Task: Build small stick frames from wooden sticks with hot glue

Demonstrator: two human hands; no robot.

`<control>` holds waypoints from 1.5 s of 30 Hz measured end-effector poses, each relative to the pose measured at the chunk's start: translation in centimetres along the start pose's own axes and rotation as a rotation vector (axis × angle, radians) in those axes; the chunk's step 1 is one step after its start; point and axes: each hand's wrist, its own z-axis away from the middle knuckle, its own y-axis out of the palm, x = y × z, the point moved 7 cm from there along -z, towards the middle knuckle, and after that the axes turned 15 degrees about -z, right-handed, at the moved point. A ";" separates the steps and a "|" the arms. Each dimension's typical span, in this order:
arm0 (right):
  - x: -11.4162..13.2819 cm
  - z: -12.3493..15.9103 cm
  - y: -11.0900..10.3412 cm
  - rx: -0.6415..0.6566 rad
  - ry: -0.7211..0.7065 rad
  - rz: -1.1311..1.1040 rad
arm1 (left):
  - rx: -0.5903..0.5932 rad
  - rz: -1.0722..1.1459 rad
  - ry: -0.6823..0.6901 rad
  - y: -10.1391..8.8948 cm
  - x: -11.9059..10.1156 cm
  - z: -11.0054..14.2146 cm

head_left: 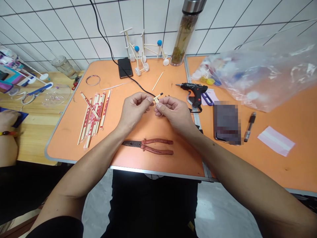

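Over the middle of the orange table, my left hand (137, 107) and my right hand (174, 110) meet with fingertips pinched. Between them is a short wooden stick (157, 97) with a dark tip, lying across another pale stick piece (156, 101) in my right fingers. My left thumb and forefinger close on the dark-tipped stick's near end; the fingers partly hide both pieces. Below the hands lie red-handled pliers (157, 146). A loose wooden stick (158, 81) rests just beyond. Right of my right hand is a black glue gun (194, 92).
Wrapped chopsticks (94, 115) lie left. Stick models with blue balls (143, 53), a black phone (125, 67) and a tea bottle (184, 38) stand or lie at the back. A plastic bag (262, 72) and pen (250, 127) are right. Another person's hand (8, 118) is far left.
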 end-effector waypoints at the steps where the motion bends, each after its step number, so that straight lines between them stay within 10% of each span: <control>1: 0.0 0.0 0.1 0.013 0.001 0.005 | 0.004 -0.002 0.003 0.0 0.0 0.0; 45: -0.1 0.3 0.3 -0.020 0.102 0.149 | 0.065 0.082 -0.132 -0.2 2.1 -0.8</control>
